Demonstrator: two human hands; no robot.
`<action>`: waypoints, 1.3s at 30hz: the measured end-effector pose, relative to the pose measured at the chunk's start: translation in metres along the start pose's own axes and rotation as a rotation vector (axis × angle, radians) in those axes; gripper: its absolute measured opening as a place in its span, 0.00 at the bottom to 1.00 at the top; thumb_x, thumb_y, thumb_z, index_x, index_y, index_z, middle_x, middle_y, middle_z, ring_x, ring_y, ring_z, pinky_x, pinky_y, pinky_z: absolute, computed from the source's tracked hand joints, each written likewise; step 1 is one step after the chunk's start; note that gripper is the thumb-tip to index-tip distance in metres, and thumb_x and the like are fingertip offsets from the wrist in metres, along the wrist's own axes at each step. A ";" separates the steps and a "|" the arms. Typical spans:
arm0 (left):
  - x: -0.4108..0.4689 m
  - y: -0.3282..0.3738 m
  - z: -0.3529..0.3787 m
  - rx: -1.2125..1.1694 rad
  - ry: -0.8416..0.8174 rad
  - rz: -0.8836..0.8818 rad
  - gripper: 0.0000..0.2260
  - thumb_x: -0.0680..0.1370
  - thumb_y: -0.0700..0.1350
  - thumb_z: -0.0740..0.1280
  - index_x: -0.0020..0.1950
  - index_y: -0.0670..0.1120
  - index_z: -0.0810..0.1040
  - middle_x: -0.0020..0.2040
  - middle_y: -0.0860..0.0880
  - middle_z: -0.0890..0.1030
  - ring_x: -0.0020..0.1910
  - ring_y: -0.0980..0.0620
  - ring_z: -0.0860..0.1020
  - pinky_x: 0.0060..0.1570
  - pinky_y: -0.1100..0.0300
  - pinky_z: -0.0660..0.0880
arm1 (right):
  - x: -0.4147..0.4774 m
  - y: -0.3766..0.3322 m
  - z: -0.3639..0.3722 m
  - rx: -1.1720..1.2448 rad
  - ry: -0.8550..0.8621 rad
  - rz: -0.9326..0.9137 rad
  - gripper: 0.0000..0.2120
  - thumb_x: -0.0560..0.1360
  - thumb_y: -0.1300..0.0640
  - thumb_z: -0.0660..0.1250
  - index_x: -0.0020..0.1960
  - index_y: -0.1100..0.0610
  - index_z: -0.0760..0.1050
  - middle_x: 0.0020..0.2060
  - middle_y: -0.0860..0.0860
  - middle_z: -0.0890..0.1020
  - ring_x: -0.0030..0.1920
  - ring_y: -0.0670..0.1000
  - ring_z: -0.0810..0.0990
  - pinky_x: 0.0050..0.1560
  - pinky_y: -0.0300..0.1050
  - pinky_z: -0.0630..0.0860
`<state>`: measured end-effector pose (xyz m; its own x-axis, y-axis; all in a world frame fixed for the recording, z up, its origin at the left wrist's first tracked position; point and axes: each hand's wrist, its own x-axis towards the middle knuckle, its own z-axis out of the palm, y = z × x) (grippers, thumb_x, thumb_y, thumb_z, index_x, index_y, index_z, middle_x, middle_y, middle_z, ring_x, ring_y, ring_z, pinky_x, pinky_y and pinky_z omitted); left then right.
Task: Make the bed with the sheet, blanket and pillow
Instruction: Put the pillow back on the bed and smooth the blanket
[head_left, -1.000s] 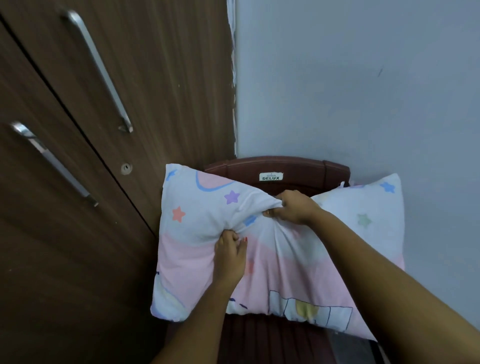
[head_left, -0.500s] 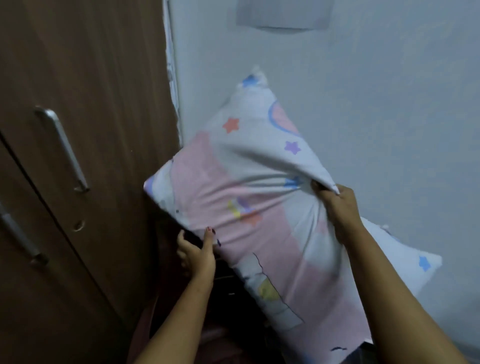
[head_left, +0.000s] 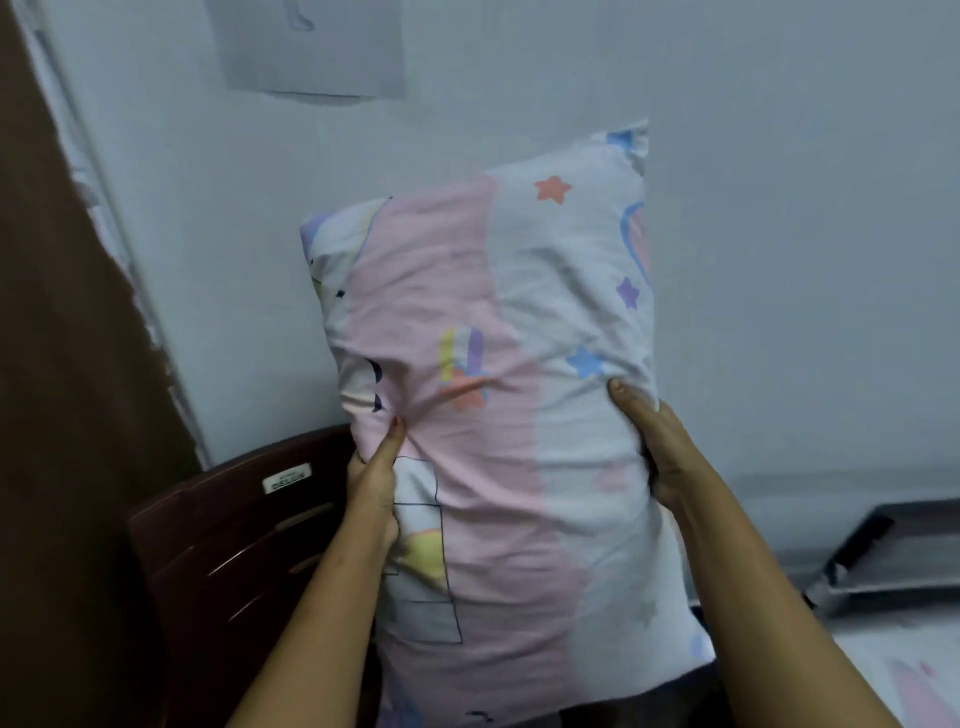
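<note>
Above the DELUX-labelled chair (head_left: 228, 545), left hand (head_left: 375, 486) and right hand (head_left: 655, 449) grip the pillow (head_left: 498, 395), fingers curled round its sides

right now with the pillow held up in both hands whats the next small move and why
Probably swing the pillow to the right and lower it toward the bed. The left hand and right hand grip its two sides, it stands upright in the air above the chair, and patterned bedding shows at the lower right, so it seems ready to be carried over.
</note>
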<state>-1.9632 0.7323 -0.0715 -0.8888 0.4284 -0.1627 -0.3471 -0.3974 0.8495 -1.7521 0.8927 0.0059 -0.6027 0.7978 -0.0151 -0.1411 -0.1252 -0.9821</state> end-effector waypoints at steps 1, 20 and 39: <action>-0.003 -0.004 0.004 -0.005 0.012 0.000 0.14 0.74 0.45 0.71 0.58 0.43 0.78 0.56 0.43 0.81 0.51 0.47 0.80 0.51 0.56 0.76 | -0.003 0.002 -0.012 -0.013 -0.005 0.033 0.20 0.68 0.47 0.72 0.58 0.52 0.78 0.51 0.51 0.84 0.50 0.50 0.84 0.46 0.44 0.81; -0.237 -0.141 0.192 0.345 -0.406 -0.176 0.13 0.75 0.53 0.69 0.45 0.43 0.77 0.43 0.47 0.80 0.42 0.47 0.79 0.45 0.56 0.76 | -0.227 0.040 -0.314 0.257 0.619 0.120 0.24 0.73 0.35 0.63 0.60 0.51 0.78 0.52 0.51 0.84 0.53 0.53 0.83 0.57 0.51 0.77; -0.443 -0.299 0.379 0.612 -0.971 -0.536 0.27 0.67 0.51 0.73 0.62 0.40 0.73 0.53 0.39 0.81 0.48 0.40 0.81 0.47 0.48 0.79 | -0.412 0.030 -0.530 0.512 1.043 -0.021 0.24 0.75 0.38 0.63 0.61 0.54 0.78 0.54 0.56 0.83 0.56 0.58 0.80 0.60 0.54 0.74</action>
<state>-1.3522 0.9687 -0.0630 -0.0052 0.9391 -0.3436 -0.1693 0.3378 0.9259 -1.0922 0.8730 -0.1168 0.3094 0.8712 -0.3810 -0.5876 -0.1398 -0.7969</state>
